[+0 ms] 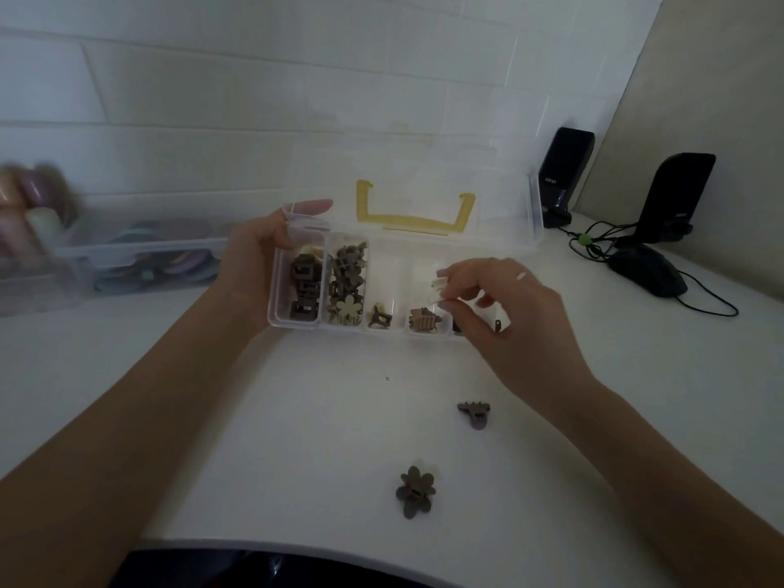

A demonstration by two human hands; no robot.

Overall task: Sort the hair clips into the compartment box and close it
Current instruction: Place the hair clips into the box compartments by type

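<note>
Currently left hand grips the clear plastic compartment box mid-frame on the white counter, right hand pinches a small cream hair clip above a right-side compartment: lower it in before letting go, box held steady.
</note>
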